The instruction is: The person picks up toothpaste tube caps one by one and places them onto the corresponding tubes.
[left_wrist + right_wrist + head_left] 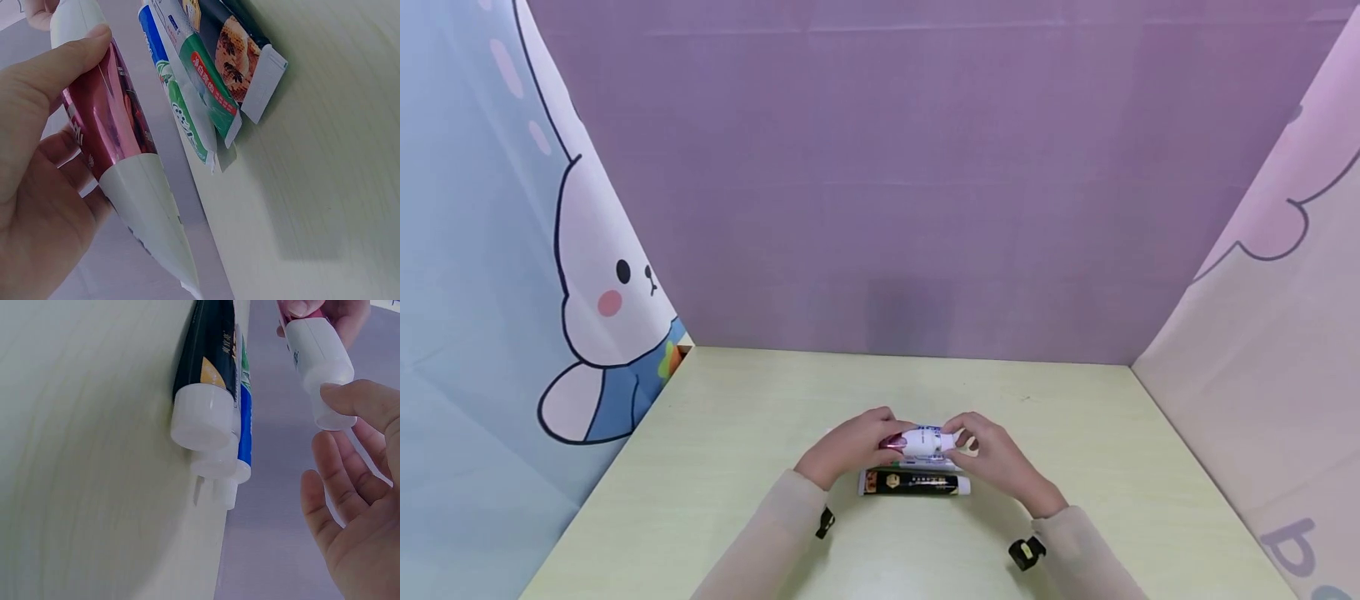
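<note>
My left hand [852, 447] grips a white and metallic-red toothpaste tube [922, 442] above the table, its thumb lying along the red part in the left wrist view. At the other end, my right hand [994, 457] pinches the tube's white cap [333, 417] between thumb and fingers. Below the held tube lies a black toothpaste tube [917, 482] with a honeycomb picture and a white cap. Beside it are a green-and-white tube [209, 81] and a blue, green and white tube [167, 78], mostly hidden in the head view.
The pale wooden table [760, 392] meets a purple backdrop [880, 167] behind. A rabbit-printed cloth [610, 333] hangs on the left, and a pink and cream cloth [1285, 350] on the right. A black wrist strap device [1027, 552] is by the right sleeve.
</note>
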`<state>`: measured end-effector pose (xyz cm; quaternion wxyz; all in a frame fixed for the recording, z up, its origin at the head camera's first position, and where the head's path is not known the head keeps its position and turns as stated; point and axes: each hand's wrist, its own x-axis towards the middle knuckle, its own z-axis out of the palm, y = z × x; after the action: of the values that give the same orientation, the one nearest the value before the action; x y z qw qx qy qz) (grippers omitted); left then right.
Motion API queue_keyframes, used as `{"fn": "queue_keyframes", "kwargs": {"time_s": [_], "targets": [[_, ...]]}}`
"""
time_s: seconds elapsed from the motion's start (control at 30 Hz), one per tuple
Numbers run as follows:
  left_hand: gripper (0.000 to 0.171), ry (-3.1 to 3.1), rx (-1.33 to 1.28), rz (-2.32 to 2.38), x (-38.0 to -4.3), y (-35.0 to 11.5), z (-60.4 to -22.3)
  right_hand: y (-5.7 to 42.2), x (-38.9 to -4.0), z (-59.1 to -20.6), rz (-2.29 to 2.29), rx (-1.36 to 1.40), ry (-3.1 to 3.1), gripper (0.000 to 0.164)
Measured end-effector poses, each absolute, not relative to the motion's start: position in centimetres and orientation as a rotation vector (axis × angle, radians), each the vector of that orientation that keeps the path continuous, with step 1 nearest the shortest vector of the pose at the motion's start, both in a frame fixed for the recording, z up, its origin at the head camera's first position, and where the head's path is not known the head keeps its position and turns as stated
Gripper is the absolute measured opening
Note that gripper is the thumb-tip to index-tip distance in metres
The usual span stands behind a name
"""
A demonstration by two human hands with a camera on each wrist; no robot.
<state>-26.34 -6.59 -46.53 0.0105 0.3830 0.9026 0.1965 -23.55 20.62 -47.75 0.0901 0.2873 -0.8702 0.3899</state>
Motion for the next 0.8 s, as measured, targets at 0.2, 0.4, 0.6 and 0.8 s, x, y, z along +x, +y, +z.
{"fn": "queue_keyframes", "kwargs": {"time_s": [0.2,0.4,0.6,0.8], "targets": [[0.047,2.811,1.188,0.605,-26.37,-6.54,-46.52,20.40,-23.40,-47.84,1.192,0.841,-2.583,0.027],[0.047,2.809,1.191,0.613,-26.39,-6.54,-46.55,20.43,-23.34,-47.85,1.227,0.831,-2.601,0.024],[0.047,2.812,1.207,0.617,-26.48,-6.60,-46.62,20.47,-23.21,-47.76,1.287,0.813,-2.643,0.023],[0.046,2.814,1.195,0.629,-26.45,-6.69,-46.68,20.26,-23.25,-47.98,1.332,0.782,-2.631,0.020]]}}
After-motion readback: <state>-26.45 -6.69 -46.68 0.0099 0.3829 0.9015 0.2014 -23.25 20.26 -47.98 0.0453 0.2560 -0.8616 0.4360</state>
